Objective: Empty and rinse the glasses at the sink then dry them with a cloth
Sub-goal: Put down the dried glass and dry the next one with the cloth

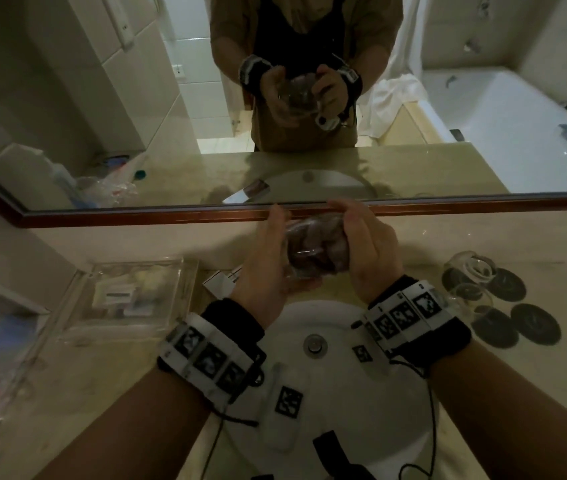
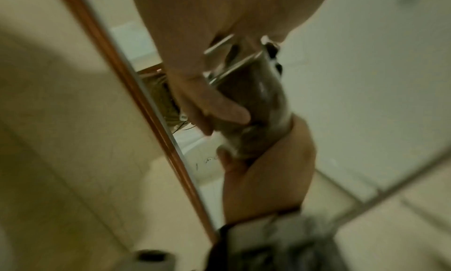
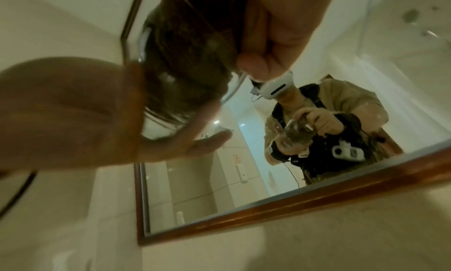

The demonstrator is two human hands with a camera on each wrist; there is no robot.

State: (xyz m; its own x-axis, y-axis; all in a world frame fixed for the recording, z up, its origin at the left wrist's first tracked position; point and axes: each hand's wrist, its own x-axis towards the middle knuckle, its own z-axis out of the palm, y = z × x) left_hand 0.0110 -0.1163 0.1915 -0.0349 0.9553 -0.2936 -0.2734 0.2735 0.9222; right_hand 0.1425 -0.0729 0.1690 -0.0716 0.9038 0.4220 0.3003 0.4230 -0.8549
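A clear glass [image 1: 316, 249] is held tilted on its side above the white sink [image 1: 341, 427], just below the mirror frame. Something dark and brownish, seemingly a cloth [image 1: 320, 244], fills its inside. My left hand [image 1: 268, 261] grips the glass from the left and underneath. My right hand [image 1: 368, 251] grips it from the right and top. The left wrist view shows the glass [image 2: 256, 94] with left fingers [image 2: 219, 109] curled on it and the right hand [image 2: 268, 169] below. In the right wrist view the glass [image 3: 185, 63] sits between my right fingers [image 3: 258, 63] and left palm [image 3: 73, 111].
Two more clear glasses [image 1: 472, 268] [image 1: 467, 296] stand on the counter at the right among several dark round coasters [image 1: 535, 323]. A clear tray [image 1: 129, 299] of small packets lies at the left. The drain [image 1: 315, 342] is below my hands. The wood-framed mirror [image 1: 136, 216] runs behind.
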